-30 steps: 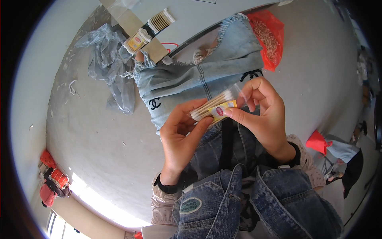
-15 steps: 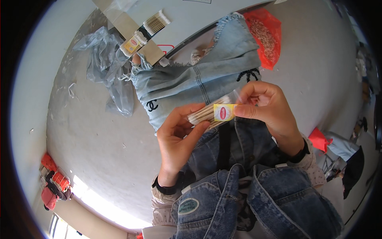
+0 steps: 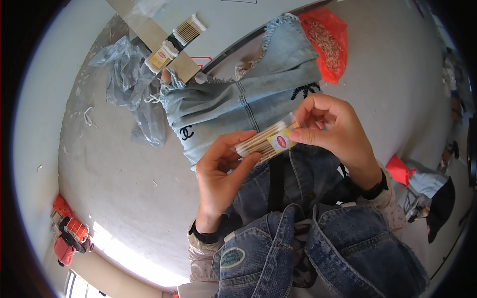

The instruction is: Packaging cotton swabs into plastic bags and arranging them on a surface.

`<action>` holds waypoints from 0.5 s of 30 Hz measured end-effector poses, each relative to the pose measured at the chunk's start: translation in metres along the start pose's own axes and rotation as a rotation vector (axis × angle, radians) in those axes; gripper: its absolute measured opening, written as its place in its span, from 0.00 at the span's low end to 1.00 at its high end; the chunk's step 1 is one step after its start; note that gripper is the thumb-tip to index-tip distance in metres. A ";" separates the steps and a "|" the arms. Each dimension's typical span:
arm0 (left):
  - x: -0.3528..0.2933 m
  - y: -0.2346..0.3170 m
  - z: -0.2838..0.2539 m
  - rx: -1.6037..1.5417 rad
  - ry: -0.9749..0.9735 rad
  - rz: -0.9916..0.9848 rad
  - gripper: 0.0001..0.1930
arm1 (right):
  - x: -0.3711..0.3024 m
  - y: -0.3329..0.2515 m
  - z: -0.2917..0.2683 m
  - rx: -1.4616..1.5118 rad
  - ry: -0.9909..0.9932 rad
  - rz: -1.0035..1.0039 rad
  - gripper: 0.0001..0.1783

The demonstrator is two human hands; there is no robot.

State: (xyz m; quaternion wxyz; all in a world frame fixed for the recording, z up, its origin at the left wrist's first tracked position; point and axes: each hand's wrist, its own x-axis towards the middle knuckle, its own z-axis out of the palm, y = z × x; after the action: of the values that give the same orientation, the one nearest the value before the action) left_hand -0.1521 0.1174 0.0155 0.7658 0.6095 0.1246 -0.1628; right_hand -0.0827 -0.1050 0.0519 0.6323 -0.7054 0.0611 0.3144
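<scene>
A clear bag of cotton swabs (image 3: 258,142) lies across my two hands above my lap. My left hand (image 3: 226,166) is closed around its left end, thumb below and fingers behind. At the bag's other end, my right hand (image 3: 330,131) pinches a small yellow label card (image 3: 282,143) with a red oval between thumb and fingers. The card overlaps the swabs. Whether it sits fully inside the plastic I cannot tell. The right hand's fingertips are partly hidden behind the bag's edge.
Light-blue frayed denim (image 3: 213,107) covers my legs. Ahead on the table's edge are a loose swab bundle (image 3: 189,30) and a labelled swab pack (image 3: 161,56). A red bag of loose swabs (image 3: 325,44) stands at the far right, grey plastic (image 3: 144,99) at the left.
The yellow card has tilted, its right end rising, and lies closer along the swabs. My right hand has shifted slightly upward; my left hand keeps its hold.
</scene>
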 end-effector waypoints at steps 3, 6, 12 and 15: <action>-0.001 0.001 -0.002 0.044 -0.023 -0.018 0.18 | 0.001 0.001 0.001 0.112 -0.017 0.030 0.12; -0.001 0.000 -0.003 0.013 -0.027 -0.026 0.18 | 0.000 -0.001 0.000 0.182 -0.040 0.088 0.11; 0.001 -0.001 -0.004 -0.013 -0.031 -0.030 0.19 | -0.001 -0.001 -0.004 0.035 -0.035 0.075 0.11; 0.000 -0.003 -0.004 -0.015 -0.007 -0.012 0.19 | -0.006 0.006 0.001 -0.144 0.030 -0.072 0.11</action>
State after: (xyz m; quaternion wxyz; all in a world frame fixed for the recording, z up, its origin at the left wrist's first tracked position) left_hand -0.1532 0.1211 0.0120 0.7698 0.6024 0.1268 -0.1684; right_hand -0.0905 -0.1068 0.0500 0.5900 -0.7553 0.0224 0.2844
